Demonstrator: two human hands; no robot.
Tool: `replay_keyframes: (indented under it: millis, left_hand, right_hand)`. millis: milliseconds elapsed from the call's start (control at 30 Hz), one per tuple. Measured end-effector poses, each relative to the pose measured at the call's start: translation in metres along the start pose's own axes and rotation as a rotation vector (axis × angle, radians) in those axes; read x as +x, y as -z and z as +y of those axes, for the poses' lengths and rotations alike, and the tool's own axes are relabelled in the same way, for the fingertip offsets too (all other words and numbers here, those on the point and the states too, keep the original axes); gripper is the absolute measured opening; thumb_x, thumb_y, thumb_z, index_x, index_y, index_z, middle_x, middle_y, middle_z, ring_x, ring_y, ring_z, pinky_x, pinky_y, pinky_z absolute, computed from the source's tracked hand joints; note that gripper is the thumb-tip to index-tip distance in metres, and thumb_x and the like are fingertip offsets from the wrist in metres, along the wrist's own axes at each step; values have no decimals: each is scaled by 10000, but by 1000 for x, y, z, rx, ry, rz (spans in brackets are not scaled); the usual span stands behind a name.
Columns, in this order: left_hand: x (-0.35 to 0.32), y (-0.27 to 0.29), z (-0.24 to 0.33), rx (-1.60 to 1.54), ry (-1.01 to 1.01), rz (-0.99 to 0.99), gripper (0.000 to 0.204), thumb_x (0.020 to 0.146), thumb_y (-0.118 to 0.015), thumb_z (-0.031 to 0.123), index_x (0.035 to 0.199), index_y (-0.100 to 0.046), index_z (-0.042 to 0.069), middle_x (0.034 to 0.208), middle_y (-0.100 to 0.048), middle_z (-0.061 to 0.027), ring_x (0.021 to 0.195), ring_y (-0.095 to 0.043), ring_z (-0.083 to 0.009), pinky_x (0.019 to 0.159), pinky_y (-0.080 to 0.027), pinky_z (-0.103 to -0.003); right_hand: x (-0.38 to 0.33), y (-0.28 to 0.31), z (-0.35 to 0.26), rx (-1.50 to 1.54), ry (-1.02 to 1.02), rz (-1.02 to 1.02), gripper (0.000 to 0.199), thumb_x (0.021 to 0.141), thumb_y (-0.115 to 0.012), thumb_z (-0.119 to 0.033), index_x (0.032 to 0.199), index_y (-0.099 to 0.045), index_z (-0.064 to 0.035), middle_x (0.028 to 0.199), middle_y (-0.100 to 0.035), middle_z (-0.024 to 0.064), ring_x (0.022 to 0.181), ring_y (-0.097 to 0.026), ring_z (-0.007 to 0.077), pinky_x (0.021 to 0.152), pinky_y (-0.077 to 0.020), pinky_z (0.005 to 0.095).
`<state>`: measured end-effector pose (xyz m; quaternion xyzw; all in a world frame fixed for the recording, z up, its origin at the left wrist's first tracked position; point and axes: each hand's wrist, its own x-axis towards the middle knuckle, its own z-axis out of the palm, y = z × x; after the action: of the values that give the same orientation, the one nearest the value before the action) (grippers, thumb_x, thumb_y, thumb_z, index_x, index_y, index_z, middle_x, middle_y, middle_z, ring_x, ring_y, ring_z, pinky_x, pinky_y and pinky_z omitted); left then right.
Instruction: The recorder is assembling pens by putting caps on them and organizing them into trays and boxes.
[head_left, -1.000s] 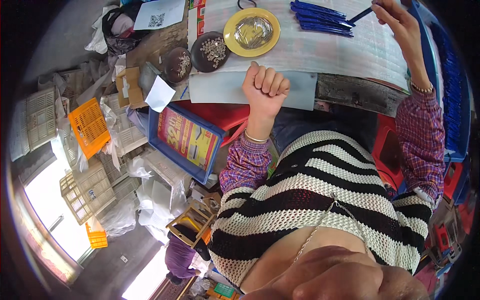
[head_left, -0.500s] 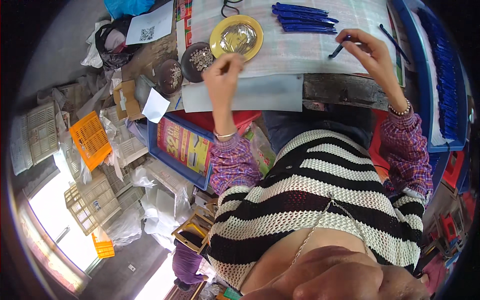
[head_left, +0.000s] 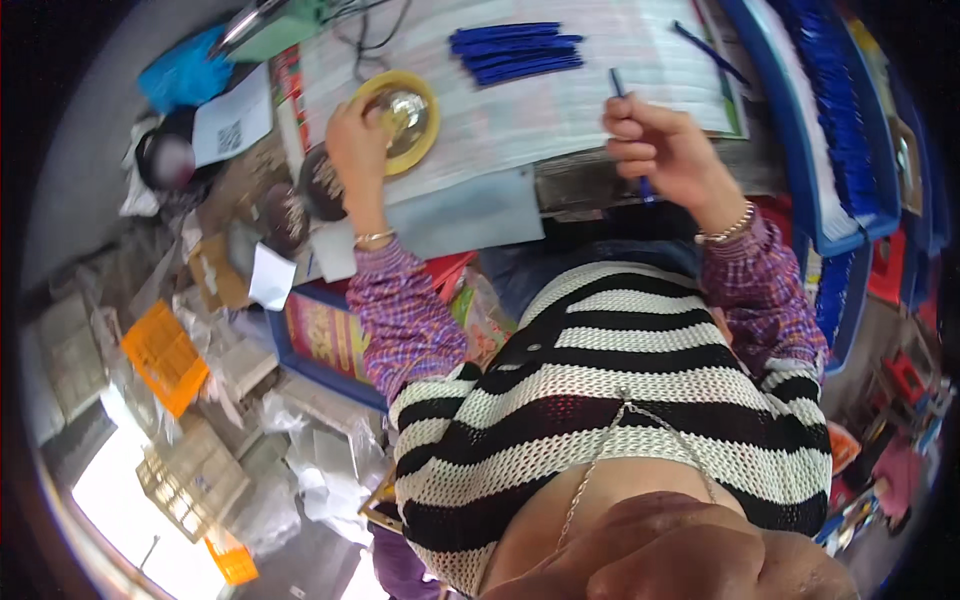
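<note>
My left hand [head_left: 358, 145] reaches over the left rim of a yellow dish [head_left: 431, 125] that holds thin, shiny metal pieces. Its fingers are bent together at the pile; whatever is between them is too small to make out. In my right hand [head_left: 665, 150], over the table's near edge, the fingers wrap round a slim dark blue stick-like piece [head_left: 616, 82]. One end sticks up past the fingers and the other shows below the hand. Similar blue pieces [head_left: 515, 52] lie in a bundle on the table between the hands, farther off.
Dark bowls of small parts [head_left: 322, 185] stand left of the dish. A single blue piece [head_left: 710, 52] lies at the far right. Blue trays [head_left: 843, 243] with many blue pieces flank the table's right side. A paper sheet [head_left: 232, 120] lies at far left.
My left hand has moved from the dish's near side onto its left part. The blue piece in my right hand now stands upright, with the fingers wrapped round it. The whole view has shifted.
</note>
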<state>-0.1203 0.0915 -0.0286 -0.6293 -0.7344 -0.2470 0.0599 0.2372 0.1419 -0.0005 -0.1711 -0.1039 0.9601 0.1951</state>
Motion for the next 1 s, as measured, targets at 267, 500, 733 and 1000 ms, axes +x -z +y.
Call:
replay_keyframes:
  millis: [267, 500, 733, 1000]
  left_hand:
    - [-15, 6, 41, -243, 153, -182, 239, 785, -608, 147, 985, -651, 24, 854, -653, -122, 727, -624, -196, 698, -481, -283]
    - [-20, 7, 47, -182, 108, -184, 203, 769, -615, 116, 942, -647, 16, 802, -646, -120, 677, -621, -179, 647, -479, -270]
    - [-24, 1, 33, -99, 31, -128, 136, 771, -600, 86, 875, -643, 11, 750, -640, -115, 620, -613, -175, 609, -476, -271]
    - [-26, 12, 38, -230, 146, -87, 87, 748, -614, 65, 820, -636, 23, 752, -626, -107, 639, -611, -205, 600, -468, -296]
  right_hand:
    - [-5, 6, 12, 200, -36, -4, 185, 966, -411, -247, 883, -438, -84, 711, -344, -38, 559, -303, 50, 449, -273, 176]
    - [-6, 6, 13, 167, -22, 1, 199, 964, -409, -259, 868, -438, -87, 706, -338, -38, 554, -301, 47, 439, -273, 173]
    - [-7, 6, 15, 167, -29, 14, 205, 964, -410, -262, 863, -438, -86, 702, -337, -39, 535, -299, 45, 435, -273, 174]
    - [-8, 4, 16, 224, -36, 22, 218, 976, -390, -260, 852, -421, -84, 700, -334, -29, 521, -297, 49, 429, -275, 176]
